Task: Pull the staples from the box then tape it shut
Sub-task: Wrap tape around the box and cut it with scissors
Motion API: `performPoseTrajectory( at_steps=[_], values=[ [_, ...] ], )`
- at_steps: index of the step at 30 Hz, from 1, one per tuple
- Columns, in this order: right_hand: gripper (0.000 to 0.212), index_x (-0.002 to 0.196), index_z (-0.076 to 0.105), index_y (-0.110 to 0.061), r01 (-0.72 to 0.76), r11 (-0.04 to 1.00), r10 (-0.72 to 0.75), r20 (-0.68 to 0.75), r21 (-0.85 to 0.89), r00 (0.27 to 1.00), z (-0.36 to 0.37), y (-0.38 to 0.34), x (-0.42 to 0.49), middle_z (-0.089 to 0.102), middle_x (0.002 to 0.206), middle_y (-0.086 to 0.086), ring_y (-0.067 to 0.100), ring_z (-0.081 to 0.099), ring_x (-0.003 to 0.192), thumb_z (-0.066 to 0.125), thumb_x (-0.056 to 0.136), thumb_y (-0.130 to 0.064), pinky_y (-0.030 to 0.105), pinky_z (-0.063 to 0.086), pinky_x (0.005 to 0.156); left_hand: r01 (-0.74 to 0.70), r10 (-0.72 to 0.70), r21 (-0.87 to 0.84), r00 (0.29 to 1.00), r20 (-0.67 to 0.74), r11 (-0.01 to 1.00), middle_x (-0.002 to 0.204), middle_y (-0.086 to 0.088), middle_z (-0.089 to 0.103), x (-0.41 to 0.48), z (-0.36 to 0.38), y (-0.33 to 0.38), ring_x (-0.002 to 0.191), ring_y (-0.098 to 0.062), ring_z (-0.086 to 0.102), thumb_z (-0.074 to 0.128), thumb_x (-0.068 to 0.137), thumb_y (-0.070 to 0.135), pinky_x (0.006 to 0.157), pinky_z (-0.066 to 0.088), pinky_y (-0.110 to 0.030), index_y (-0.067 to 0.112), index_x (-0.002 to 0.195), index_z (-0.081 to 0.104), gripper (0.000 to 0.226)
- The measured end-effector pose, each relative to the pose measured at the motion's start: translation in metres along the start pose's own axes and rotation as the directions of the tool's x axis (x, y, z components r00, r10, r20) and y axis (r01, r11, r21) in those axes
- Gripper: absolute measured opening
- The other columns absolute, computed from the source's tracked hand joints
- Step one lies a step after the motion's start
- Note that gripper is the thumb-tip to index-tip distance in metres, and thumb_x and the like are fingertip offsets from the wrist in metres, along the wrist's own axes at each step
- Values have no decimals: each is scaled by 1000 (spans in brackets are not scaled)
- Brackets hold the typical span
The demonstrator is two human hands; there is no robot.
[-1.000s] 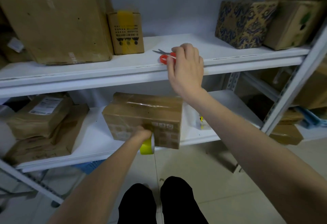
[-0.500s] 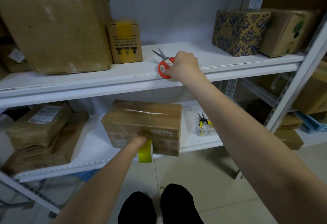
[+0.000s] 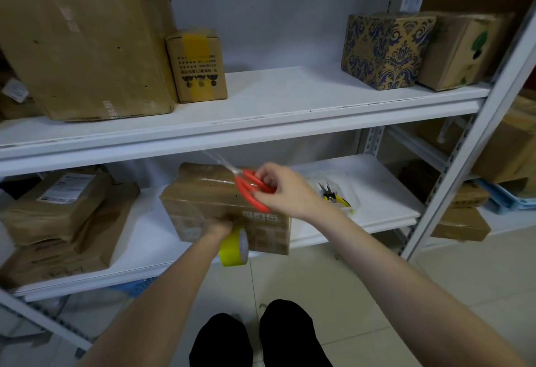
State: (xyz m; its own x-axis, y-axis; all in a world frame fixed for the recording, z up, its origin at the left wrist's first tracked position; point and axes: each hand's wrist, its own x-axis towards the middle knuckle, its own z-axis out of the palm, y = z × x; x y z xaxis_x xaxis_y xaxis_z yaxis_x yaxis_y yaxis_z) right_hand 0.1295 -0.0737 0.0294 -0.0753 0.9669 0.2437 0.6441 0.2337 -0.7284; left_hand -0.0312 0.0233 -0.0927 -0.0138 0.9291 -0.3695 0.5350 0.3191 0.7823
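A brown cardboard box (image 3: 203,201) stands at the front of the lower shelf (image 3: 377,207), with clear tape running over its top. My left hand (image 3: 219,226) presses against the box's front face and holds a yellow-cored tape roll (image 3: 233,247) there. My right hand (image 3: 282,189) grips the red handles of a pair of scissors (image 3: 251,189) just above the box's top right. The blades point up and to the left and look blurred.
Yellow-handled pliers (image 3: 333,195) lie in a clear tray right of the box. Padded brown parcels (image 3: 58,213) are stacked at the left. The upper shelf (image 3: 290,99) carries a large carton (image 3: 84,47), a small yellow-taped box (image 3: 197,64) and a patterned box (image 3: 385,47).
My right hand picked the scissors off the upper shelf and brought them down to the box on the lower shelf. My left hand stayed on the box with the tape roll.
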Motion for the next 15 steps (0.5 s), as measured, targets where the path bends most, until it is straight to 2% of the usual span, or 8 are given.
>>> performPoseTrajectory(
  at_steps=[2,3,4,6,8,11,13,15],
  values=[
    [46,82,55,-20,-86,992,77,95,94,993,12,25,-10,58,68,-12,8,51,64,75,65,-58,27,40,63,-11,13,-27,998,63,1000,126,-13,57,6,1,-5,117,-32,54,67,78,39,100,42,-36,7,122,59,55],
    [49,81,53,-20,-137,985,117,169,109,979,14,36,-14,54,68,-12,8,48,65,73,66,-61,28,37,64,-2,5,-60,998,59,998,127,-12,59,19,4,-15,116,-32,55,71,68,44,102,44,-39,8,121,60,65],
    [45,80,52,-21,-182,978,150,268,99,952,16,47,-17,51,70,-11,9,46,67,70,72,-61,28,36,65,13,-9,-99,999,40,995,126,-13,59,27,3,-21,115,-32,56,70,67,43,102,45,-42,8,121,60,65],
    [30,83,52,-28,-295,955,256,478,8,840,13,63,-21,50,75,-9,9,47,70,60,85,-57,25,37,67,29,-30,-137,1000,-6,990,126,-14,60,21,1,-22,115,-32,56,65,82,28,102,45,-42,7,121,60,45],
    [35,94,53,-29,-404,910,373,609,-94,700,12,74,-22,51,74,-6,11,47,68,49,88,-63,22,38,62,22,-25,-121,999,-24,992,124,-17,60,3,-3,-13,117,-32,55,57,91,18,102,43,-39,2,118,61,32],
    [53,94,53,-21,-471,844,504,676,-256,537,19,83,-15,48,65,-3,10,42,58,42,85,-72,22,34,57,28,-30,-160,1000,-10,987,121,-19,63,0,-5,-14,116,-31,57,56,90,9,102,44,-37,-1,110,66,25],
    [64,92,52,-17,-479,819,546,684,-315,484,25,83,-10,49,65,-2,12,42,57,44,78,-79,23,31,56,56,-55,-228,998,8,972,118,-19,64,7,-4,-19,113,-32,59,59,88,8,101,45,-40,-1,107,67,23],
    [74,92,49,-16,-479,812,558,683,-334,471,32,83,-4,50,65,-2,13,42,59,43,70,-86,25,29,56,97,-87,-270,995,50,958,119,-19,64,21,-1,-27,112,-33,60,62,86,10,101,46,-44,0,109,65,26]
  ],
)
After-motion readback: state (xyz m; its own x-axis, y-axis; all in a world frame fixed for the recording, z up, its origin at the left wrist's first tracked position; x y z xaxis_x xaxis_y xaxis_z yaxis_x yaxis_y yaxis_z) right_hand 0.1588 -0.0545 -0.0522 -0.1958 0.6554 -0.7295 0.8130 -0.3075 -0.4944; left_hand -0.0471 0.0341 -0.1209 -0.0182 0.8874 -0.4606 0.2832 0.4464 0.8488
